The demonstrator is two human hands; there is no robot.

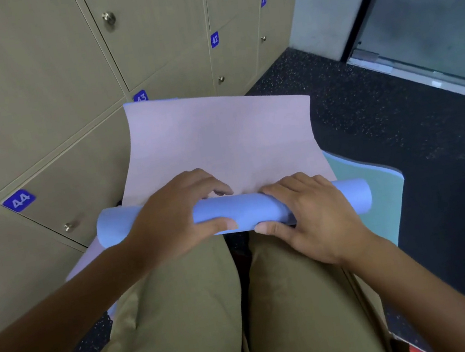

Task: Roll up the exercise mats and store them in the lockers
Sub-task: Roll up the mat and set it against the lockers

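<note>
Lockers [28, 86] fill the left and far side of my view, beige doors with small metal knobs; I count four blue number plates, reading 44 [19, 200], 43 [140, 97] (partly hidden by the mat's far edge), 42 [214, 39] and 41 [263, 0]. All the doors I can see are closed. The dark speckled floor [401, 134] runs off to the right toward a glass door [427, 8].

My mat [219, 138] lies on that floor right in front of my knees [240, 311], its far end reaching the base of the lockers. Its near end is wound into a blue roll [243, 210], the unrolled part showing a pale pink face. A second mat, teal [379, 189], lies under it and sticks out to the right; so I count two mats.

My left hand [171, 219] curls over the roll left of its middle, thumb on the near side. My right hand [307, 212] wraps the roll just right of it, fingers over the top, thumb underneath. Both hands grip the roll.
</note>
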